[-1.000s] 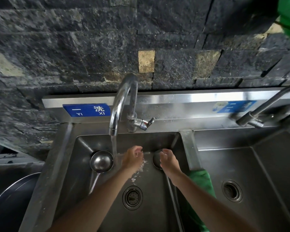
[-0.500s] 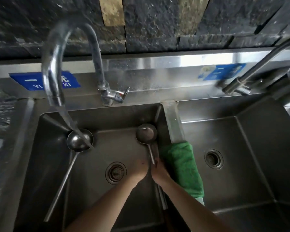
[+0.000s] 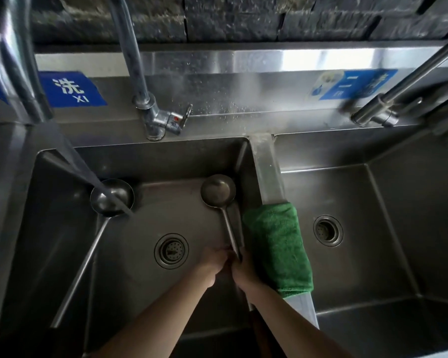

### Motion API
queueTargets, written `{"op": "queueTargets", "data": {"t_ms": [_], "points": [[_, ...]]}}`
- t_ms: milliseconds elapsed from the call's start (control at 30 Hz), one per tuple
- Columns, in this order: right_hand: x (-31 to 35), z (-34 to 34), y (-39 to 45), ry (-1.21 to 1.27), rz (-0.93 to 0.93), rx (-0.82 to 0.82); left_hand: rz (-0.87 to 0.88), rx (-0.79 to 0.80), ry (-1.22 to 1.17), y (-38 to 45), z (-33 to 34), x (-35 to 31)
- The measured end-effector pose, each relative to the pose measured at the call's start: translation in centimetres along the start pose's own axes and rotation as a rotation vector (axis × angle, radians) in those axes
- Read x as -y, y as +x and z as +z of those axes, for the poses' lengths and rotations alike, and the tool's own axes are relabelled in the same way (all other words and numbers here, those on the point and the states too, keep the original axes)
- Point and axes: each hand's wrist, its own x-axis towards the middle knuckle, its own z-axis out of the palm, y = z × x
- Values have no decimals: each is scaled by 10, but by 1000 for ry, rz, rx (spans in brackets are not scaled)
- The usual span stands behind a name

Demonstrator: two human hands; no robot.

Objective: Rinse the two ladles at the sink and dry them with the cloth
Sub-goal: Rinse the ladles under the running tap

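Note:
Two steel ladles lie in the left sink basin [image 3: 62, 254]. The left ladle [image 3: 111, 198] has its bowl under the running water, its long handle slanting down-left. The right ladle [image 3: 218, 190] leans along the basin's right wall, bowl up. My right hand [image 3: 243, 270] grips its handle partway down. My left hand [image 3: 212, 260] is curled against the same handle right beside the right hand. A green cloth [image 3: 277, 244] is draped over the divider between the two basins, next to my right hand.
The tap [image 3: 150, 109] stands behind the left basin, its spout [image 3: 18, 73] arching to the upper left with water streaming out. A drain [image 3: 171, 250] sits mid-basin. The right basin [image 3: 386, 228] has its own drain [image 3: 328, 230] and a second tap [image 3: 388, 109] at the back right.
Both hands left the water stream and came down onto the right ladle's handle. The camera tipped down and closer to the sink; the hands have hardly moved in the last half second.

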Motion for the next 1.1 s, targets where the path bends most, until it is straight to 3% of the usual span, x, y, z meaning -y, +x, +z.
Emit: {"op": "queueTargets", "data": {"t_ms": [133,567,1100], "points": [[5,1,-11,-15,-50,30,9,56,-38,-12,-12,-3],[39,32,-41,-245,-268,51,56,-17,-386,-59,-83,-19],[128,75,-77,-230,-511,282,269,-184,-777,-124,-202,-80]]}}
